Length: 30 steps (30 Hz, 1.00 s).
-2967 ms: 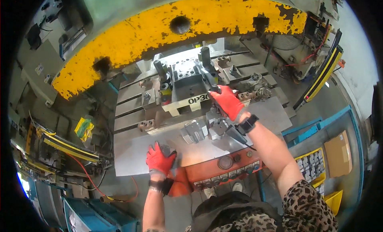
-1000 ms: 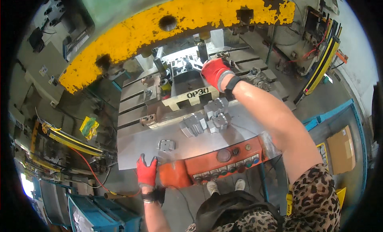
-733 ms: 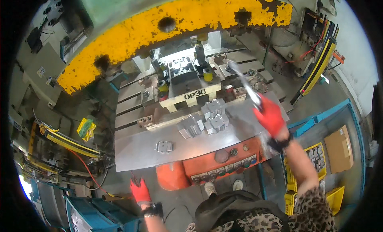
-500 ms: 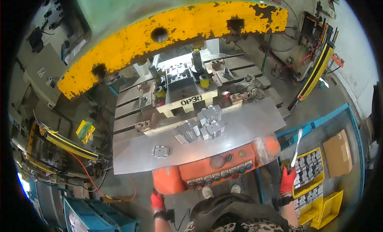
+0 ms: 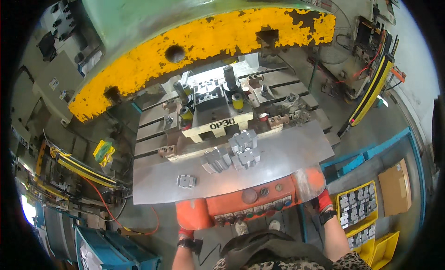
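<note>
My left hand (image 5: 186, 234), in a red glove, is at the left end of the orange control console (image 5: 250, 197), with its fingers hidden beneath the housing. My right hand (image 5: 325, 200), also red-gloved, reaches against the console's right end. Its fingers are out of sight too, and no tool shows in it. Beyond the console, a metal sheet table (image 5: 282, 151) carries a lone grey metal part (image 5: 186, 181), a leaning row of similar parts (image 5: 217, 160) and stacked ones (image 5: 245, 156). Behind them stands a press die (image 5: 218, 121) with two dark guide posts.
A chipped yellow press ram (image 5: 204, 42) hangs over the die. Yellow bins (image 5: 357, 228) of metal parts and a cardboard box (image 5: 395, 186) lie at the right, inside a blue frame (image 5: 419, 177). Yellow guard bars (image 5: 371, 91) flank the press. A rag (image 5: 294, 107) lies on the bed.
My right hand has moved from beside the yellow bins up to the console's right end; the shiny metal tool it held has left sight. My left hand has slipped further under the left end.
</note>
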Tool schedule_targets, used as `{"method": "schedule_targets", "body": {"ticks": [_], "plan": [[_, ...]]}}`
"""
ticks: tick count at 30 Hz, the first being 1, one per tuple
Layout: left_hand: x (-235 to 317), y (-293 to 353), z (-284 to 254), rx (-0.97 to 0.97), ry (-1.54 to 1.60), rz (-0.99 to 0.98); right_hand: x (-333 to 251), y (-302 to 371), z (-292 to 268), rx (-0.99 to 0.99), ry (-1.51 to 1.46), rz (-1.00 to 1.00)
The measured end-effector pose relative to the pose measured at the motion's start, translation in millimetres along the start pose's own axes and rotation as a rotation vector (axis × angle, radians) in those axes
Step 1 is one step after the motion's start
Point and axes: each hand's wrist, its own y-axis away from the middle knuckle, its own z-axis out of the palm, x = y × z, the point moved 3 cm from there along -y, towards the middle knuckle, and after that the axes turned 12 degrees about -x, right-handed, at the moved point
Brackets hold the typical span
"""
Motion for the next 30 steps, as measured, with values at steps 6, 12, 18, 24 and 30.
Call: {"method": "schedule_targets", "body": {"ticks": [6, 12, 18, 24, 30], "plan": [[8, 14, -21, 0.046, -0.034, 0.013, -22, -12, 27, -0.130, 0.336, -0.145], [3, 3, -12, 0.005, -0.045, -0.007, -1, -25, -9, -0.171, 0.665, -0.197], [0, 13, -23, -0.001, -0.046, -0.003, 9, -34, -11, -0.118, 0.249, -0.144], [-2, 12, -27, -0.028, -0.064, -0.017, -12, -23, 6, -0.147, 0.120, -0.397], [34, 17, -62, -0.078, -0.583, -0.142, -36, 8, 34, -0.019, 0.220, -0.034]]}}
